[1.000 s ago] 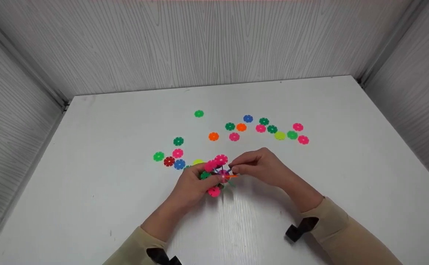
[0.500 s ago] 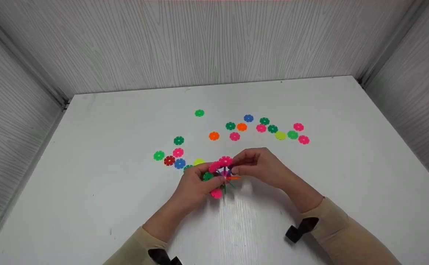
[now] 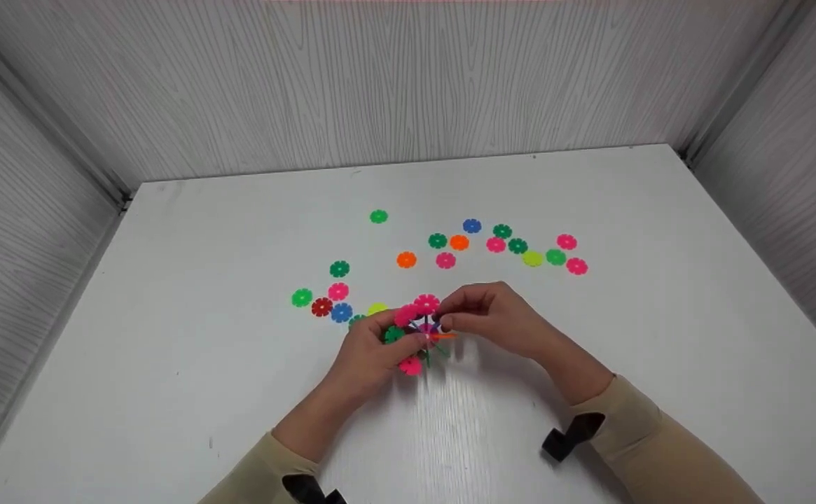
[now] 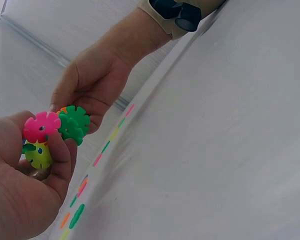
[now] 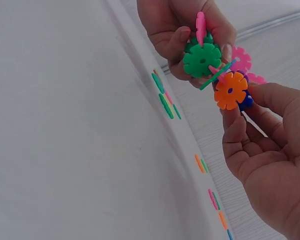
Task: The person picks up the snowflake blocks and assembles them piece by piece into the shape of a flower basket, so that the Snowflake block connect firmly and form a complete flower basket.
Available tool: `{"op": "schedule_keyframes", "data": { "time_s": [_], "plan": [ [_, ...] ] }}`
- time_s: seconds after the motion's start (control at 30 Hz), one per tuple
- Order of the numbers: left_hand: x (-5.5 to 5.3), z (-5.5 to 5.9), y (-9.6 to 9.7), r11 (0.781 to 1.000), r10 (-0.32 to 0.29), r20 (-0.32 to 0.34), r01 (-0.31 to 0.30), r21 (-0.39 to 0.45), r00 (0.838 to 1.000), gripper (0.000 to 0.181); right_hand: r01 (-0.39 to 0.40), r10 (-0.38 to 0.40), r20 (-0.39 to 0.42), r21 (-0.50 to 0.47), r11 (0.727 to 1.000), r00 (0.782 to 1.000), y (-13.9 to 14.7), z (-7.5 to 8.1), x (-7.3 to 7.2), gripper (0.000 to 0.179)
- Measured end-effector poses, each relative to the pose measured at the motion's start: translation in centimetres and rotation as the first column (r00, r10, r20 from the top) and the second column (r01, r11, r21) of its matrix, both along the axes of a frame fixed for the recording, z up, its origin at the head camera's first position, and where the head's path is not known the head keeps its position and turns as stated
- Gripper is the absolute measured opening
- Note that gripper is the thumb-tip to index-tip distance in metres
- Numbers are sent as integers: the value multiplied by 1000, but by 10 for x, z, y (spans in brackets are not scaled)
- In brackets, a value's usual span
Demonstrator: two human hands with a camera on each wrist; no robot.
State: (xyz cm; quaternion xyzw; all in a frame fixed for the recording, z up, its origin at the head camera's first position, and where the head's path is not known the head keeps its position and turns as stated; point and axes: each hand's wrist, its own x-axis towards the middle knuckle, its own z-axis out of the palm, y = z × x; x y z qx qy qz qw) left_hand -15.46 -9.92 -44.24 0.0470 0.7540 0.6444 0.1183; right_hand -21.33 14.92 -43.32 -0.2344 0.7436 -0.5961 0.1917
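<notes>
Shift: over the last second I see the disc cluster [image 3: 427,329] and left hand [image 3: 368,355] edge slightly toward the right hand [image 3: 499,318], which keeps about the same spot.
Disc cluster: raised between both hands, its bright notched pieces joined at angles.
Left hand: thumb and fingers clamped on the cluster, beside its green disc [image 3: 393,335].
Right hand: finger and thumb pinching a blue disc [image 5: 246,102] at the cluster's edge, just beside an orange disc [image 5: 230,91].
Loose discs [image 3: 459,242]: scattered beyond the hands across the white bench [image 3: 169,315]; my head view has one yellow disc [image 3: 377,307] partly hidden behind the left hand.
</notes>
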Motion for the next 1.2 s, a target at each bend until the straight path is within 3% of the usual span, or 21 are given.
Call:
{"op": "schedule_keyframes", "data": {
  "time_s": [0.17, 0.33, 0.47, 0.63, 1.2],
  "plan": [
    [0, 2, 0, 1000, -4, 19, 4, 8, 1000, 48, -20, 20, -28, 13, 1000, 999, 4, 1, -3, 20],
    [0, 1, 0, 999, 32, 43, -31, -34, 999, 42, 70, -66, -62, 55, 996, 996, 11, 4, -6, 15],
    [0, 1, 0, 997, 57, 55, -54, -49, 997, 39, 104, -103, -25, 47, 993, 994, 13, 7, -7, 15],
    [-1, 1, 0, 998, 52, 60, -51, -30, 997, 39, 78, -78, 9, 28, 997, 997, 11, 6, -6, 15],
    [-2, 0, 0, 1000, 7, 42, -8, 17, 999, 37, -8, 10, -71, 26, 1000, 997, 5, 1, -3, 13]
  ]
}}
